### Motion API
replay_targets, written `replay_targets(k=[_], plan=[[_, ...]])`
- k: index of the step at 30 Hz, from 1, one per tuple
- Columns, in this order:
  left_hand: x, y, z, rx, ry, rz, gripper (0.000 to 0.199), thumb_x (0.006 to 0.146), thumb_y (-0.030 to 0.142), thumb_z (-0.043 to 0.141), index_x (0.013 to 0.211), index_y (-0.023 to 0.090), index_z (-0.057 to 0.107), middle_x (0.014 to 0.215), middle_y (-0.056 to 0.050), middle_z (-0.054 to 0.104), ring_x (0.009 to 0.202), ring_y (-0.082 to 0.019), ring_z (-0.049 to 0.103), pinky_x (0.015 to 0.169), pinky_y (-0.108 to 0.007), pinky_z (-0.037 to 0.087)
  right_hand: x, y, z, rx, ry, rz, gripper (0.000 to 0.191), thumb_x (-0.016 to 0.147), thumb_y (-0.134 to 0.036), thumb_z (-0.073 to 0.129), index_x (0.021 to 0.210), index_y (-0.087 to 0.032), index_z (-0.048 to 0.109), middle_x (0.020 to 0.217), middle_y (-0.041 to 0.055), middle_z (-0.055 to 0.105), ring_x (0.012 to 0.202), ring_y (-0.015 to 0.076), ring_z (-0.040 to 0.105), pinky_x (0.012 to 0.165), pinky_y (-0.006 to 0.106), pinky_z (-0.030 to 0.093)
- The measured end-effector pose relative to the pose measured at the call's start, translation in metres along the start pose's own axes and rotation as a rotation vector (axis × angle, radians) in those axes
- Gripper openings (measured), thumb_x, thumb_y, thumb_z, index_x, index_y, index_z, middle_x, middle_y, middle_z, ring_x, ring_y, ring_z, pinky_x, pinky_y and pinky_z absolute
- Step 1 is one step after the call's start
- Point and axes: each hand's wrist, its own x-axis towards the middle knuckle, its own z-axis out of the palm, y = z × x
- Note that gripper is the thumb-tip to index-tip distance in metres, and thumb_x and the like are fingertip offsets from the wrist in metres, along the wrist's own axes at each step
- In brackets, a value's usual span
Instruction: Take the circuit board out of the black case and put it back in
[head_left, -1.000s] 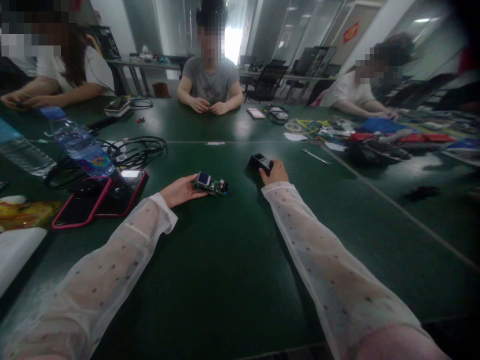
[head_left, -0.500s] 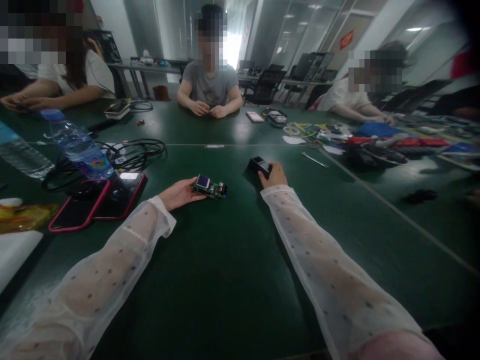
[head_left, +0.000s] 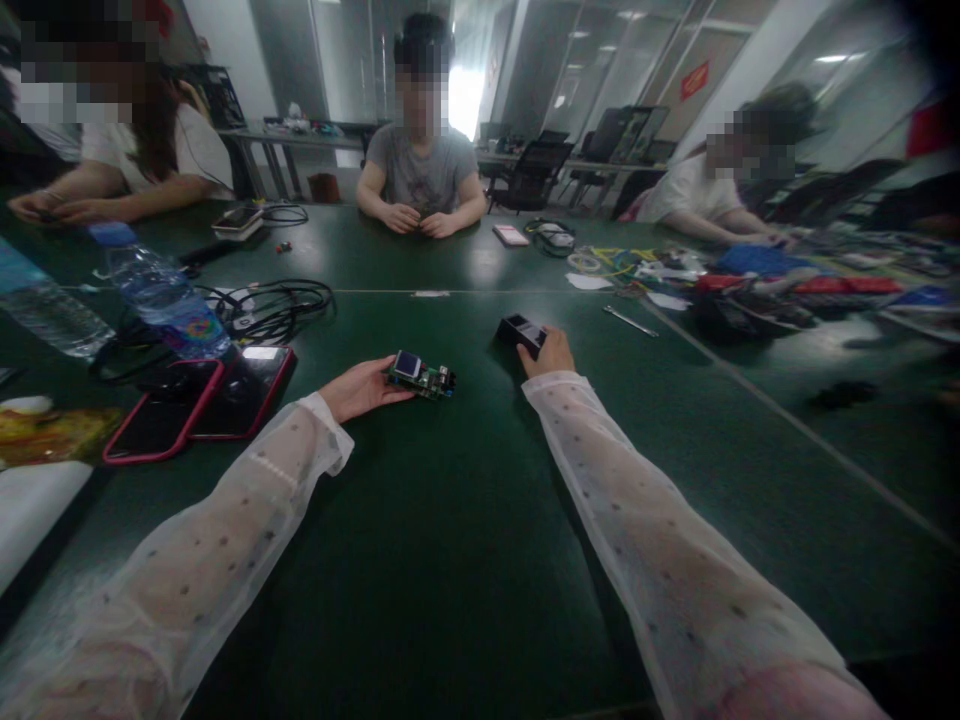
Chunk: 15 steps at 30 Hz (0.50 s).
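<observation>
My left hand (head_left: 361,390) is closed on one end of a green circuit board (head_left: 431,380) that carries a small dark screen in a white frame. Its far end, with dark connectors, points to the right, just over the green tabletop (head_left: 427,540). To the right, my right hand (head_left: 552,352) grips a small black box-shaped case (head_left: 519,332) with a grey panel on top; the case is at the table surface. The fingertips on the case's far side are hidden. A gap of bare table separates the board from the case.
Two phones in pink-red cases (head_left: 161,415) overlap at the left, beside a water bottle (head_left: 161,290) and coiled black cables (head_left: 277,305). A wrench (head_left: 630,321) lies right of the case. Tangled wires and parts (head_left: 637,265) spread behind it. Three people sit around the table.
Both hands keep their hold and stay almost where they were. The whole scene shifts very slightly in view.
</observation>
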Motion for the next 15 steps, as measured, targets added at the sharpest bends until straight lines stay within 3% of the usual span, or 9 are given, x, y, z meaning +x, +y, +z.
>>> replay_targets(k=[15], plan=[[0.0006, -0.0001, -0.0024, -0.023, -0.011, -0.004, 0.026, 0.095, 0.022, 0.051, 0.118, 0.011, 0.056, 0.120, -0.017, 0.061, 0.112, -0.027, 0.061, 0.099, -0.042, 0.048, -0.0009, 0.0007, 0.0017, -0.006, 0.020, -0.013, 0.055, 0.080, -0.040, 0.057, 0.122, -0.006, 0.045, 0.119, 0.0237, 0.049, 0.112, 0.0344, 0.049, 0.095, 0.050, 0.043]])
